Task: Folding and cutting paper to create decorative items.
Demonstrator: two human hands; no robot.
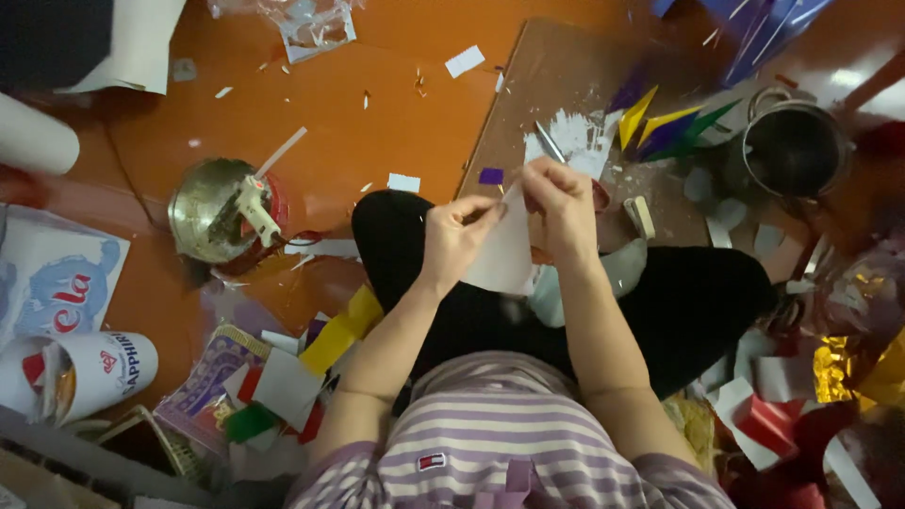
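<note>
The room is rather dim and warm in colour, and the strongest light falls from the upper right, where a white glare lies on the shiny orange floor (848,80). The metal bowl (212,207) at the left catches a soft shine, while the steel pot (797,146) is dark inside and the corners of the view sink into shadow. The whole picture is soft and a little grainy, the foil scraps (848,368) at the right edge are blurred, and the edges look stretched.

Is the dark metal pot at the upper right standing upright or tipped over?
Upright. The metal pot shows its round open mouth to the camera above, rim level on the floor. Its dark inside hides any contents.
</note>
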